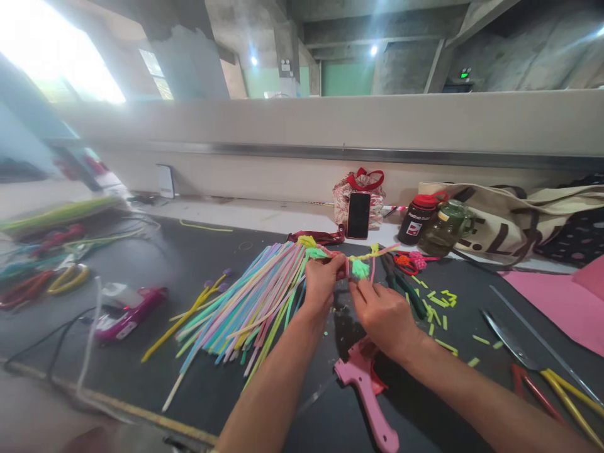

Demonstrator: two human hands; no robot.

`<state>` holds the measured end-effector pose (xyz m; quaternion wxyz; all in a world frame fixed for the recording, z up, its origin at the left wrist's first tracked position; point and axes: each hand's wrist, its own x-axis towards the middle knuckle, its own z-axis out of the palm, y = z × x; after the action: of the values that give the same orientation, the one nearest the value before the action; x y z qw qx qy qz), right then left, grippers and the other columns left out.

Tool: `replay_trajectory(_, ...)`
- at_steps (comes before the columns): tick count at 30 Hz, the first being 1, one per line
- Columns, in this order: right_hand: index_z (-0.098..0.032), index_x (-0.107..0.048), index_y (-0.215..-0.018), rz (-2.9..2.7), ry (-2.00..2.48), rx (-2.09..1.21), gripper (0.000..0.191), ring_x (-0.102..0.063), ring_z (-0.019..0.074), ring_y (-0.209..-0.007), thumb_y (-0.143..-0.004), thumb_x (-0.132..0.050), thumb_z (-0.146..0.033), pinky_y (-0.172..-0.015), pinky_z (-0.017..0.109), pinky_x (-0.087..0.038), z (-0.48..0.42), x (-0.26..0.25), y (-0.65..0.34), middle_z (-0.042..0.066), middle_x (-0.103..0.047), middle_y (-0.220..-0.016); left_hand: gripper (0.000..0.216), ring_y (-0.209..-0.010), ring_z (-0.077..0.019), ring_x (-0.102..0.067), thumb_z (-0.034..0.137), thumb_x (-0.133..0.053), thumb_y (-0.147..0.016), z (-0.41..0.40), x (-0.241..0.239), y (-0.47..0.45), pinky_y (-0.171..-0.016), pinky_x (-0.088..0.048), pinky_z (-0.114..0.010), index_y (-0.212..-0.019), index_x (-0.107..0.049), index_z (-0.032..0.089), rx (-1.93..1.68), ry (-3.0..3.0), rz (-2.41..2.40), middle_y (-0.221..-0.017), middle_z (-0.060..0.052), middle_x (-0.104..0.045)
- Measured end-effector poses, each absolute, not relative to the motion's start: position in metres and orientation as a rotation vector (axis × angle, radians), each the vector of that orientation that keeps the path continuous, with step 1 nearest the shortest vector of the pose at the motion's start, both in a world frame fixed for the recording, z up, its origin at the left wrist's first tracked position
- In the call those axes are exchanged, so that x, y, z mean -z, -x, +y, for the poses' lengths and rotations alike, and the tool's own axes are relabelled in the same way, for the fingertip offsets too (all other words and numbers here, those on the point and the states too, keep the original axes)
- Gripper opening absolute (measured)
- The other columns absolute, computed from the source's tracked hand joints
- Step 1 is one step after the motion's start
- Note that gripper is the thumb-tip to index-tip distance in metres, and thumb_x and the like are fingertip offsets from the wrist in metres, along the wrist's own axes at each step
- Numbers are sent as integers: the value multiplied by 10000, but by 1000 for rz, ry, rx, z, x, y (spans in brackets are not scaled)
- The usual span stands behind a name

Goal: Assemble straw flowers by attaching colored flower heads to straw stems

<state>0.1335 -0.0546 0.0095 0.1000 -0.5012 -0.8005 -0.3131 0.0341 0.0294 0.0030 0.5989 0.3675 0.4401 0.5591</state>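
My left hand [322,281] pinches a pink pipe cleaner stem [348,265] that carries small green fuzzy pieces [360,269]. My right hand [383,314] is closed on the same stem from below, fingertips at the green piece. Both hands hover over a black mat [141,277]. A fan of several pastel pipe cleaners [250,302] lies just left of my left hand. A pink glue gun [368,390] lies on the mat under my right wrist.
Green cut bits [441,302], pliers [401,283], long scissors [523,352] and pink paper [557,296] lie right. A phone [358,215] leans on a wrapped box; bottles [418,219] and a tote bag [514,220] stand behind. Another pink glue gun [127,318] with cords lies left.
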Motion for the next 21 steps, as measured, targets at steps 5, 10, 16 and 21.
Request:
replay_trajectory(5,-115,-539,-1104,-2376,1367,911,305,-492,153,-620,-822,-423,-118,-546,289,-311,-53,-4,-149,57,-589,-727,94,-496,-89,-550,188,-614,-593,31,0,-32,-513,-459,-209,-602,-550,120,-1236,-613,851,-573,-3,-593)
replay_trajectory(10,-146,-514,-1138,-2392,1245,838,315,-517,155,-679,-841,-409,-139,-593,288,-341,-49,0,-158,74,-618,-915,29,-511,-86,-570,122,-578,-632,36,4,-31,-506,-452,-176,-609,-561,118,-1177,-464,787,-553,-4,-590)
replay_trajectory(16,-193,-594,-1000,-2116,1441,221,248,-576,124,-749,-838,-411,-154,-643,217,-395,-36,12,-168,26,-632,-817,88,-523,-99,-584,101,-501,-693,35,4,-31,-514,-468,-193,-633,-561,125,-1109,-402,751,-550,-18,-597)
replay_trajectory(21,-234,-647,-855,-1933,1594,-241,184,-599,151,-737,-777,-481,-235,-650,248,-423,-24,17,-183,1,-671,-816,77,-495,-81,-562,81,-507,-669,31,4,-31,-500,-458,-179,-636,-554,131,-1031,-439,742,-560,-11,-597)
